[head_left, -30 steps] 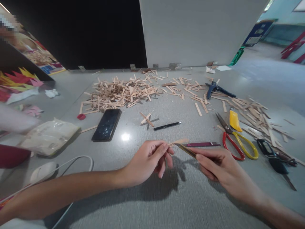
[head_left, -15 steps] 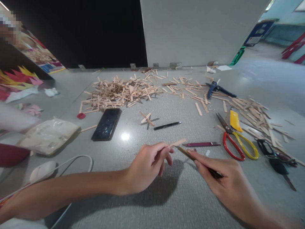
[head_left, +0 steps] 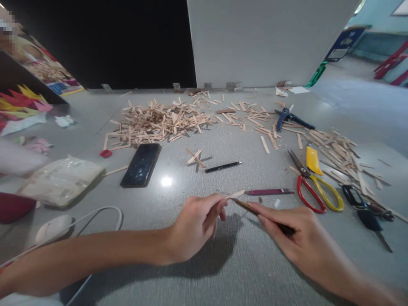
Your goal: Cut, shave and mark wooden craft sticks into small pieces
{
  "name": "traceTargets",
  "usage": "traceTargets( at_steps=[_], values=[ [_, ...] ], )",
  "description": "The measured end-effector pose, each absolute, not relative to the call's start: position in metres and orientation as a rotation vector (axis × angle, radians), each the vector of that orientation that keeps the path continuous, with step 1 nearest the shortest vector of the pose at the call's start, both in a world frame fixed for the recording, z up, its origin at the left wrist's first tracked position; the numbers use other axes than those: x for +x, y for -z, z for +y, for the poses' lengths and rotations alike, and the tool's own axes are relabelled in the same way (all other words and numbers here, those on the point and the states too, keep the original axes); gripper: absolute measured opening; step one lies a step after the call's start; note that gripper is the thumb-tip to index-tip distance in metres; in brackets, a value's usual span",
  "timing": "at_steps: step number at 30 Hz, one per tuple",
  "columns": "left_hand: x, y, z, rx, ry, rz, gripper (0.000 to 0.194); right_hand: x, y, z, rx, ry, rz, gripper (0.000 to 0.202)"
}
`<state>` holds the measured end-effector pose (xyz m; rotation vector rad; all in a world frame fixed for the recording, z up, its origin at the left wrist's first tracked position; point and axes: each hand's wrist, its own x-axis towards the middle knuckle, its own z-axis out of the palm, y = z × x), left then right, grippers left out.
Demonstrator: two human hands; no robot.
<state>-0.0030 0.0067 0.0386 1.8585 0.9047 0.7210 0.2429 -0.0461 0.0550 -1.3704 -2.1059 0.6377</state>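
Note:
Between thumb and fingers, my left hand (head_left: 199, 225) pinches a small wooden stick (head_left: 236, 195) whose rounded end points right. My right hand (head_left: 296, 238) is closed around a slim craft knife (head_left: 247, 207), held like a pencil. The knife's tip meets the stick close to my left fingertips; whether it cuts into the wood I cannot tell. Just beyond lies a purple craft knife (head_left: 269, 192). A black pen (head_left: 223, 167) and a small crossed piece of wooden sticks (head_left: 195, 157) rest farther up the table.
A large pile of wooden sticks (head_left: 159, 122) spreads across the back. At right lie scissors (head_left: 307, 182), a yellow cutter (head_left: 313, 160), blue pliers (head_left: 288, 117) and keys (head_left: 369, 219). At left are a phone (head_left: 140, 165), a plastic bag (head_left: 62, 180) and a white mouse (head_left: 53, 228). Panels stand behind.
The stick has turned slightly in my left fingers, now showing a narrower side. The knife tip has shifted a little left and down along it. The view has moved slightly.

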Motion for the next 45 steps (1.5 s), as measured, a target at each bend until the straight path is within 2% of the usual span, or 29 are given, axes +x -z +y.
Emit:
traceTargets(
  at_steps=[4, 10, 16, 24, 34, 40, 45],
  values=[
    [-0.003, -0.037, 0.005, 1.843, -0.679, 0.9, 0.047, 0.246, -0.05, -0.052, -1.244, -0.456, -2.186, 0.046],
    [-0.002, -0.035, 0.005, 1.844, -0.723, 0.895, 0.046, 0.245, -0.054, -0.041, -1.421, -0.714, -2.103, 0.038],
    [-0.001, -0.036, 0.003, 1.842, -0.682, 0.857, 0.052, 0.243, -0.048, -0.05, -1.179, -0.311, -2.34, 0.049],
    [0.002, -0.039, 0.005, 1.794, -0.703, 0.923, 0.042, 0.246, -0.061, -0.04, -1.306, -0.542, -2.197, 0.044],
    [-0.002, -0.038, 0.012, 1.937, -0.738, 1.007, 0.035, 0.258, -0.067, -0.048, -1.385, -0.842, -2.195, 0.05],
    [0.0, -0.033, 0.013, 1.905, -0.72, 1.026, 0.033, 0.256, -0.064, -0.045, -1.467, -0.509, -2.218, 0.029],
    [0.001, -0.03, 0.012, 1.925, -0.76, 0.902, 0.03, 0.249, -0.056, -0.047, -1.53, -0.428, -2.288, 0.036]
  ],
)
